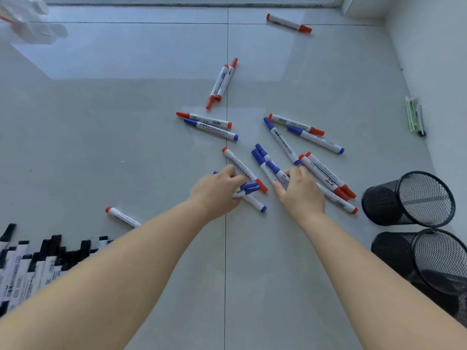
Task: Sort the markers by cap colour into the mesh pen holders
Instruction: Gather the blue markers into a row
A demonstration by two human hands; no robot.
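Two mesh pen holders (409,198) stand on the floor (126,147) at right, tilted in view. Left hand (217,192) grips blue-capped markers (249,188) (caps pointing right, axes roughly horizontal); right hand (300,192) pinches another blue marker (276,173), cap pointing up-left.

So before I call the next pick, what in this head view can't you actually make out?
- How many blue markers the left hand grips: its fingers cover them.
- Marker barrels under the right hand: hidden by the palm.
- Black-capped markers: cut off by the left edge.
- Near mesh holder: cut off by the right edge.
- Object at top left: blurred.
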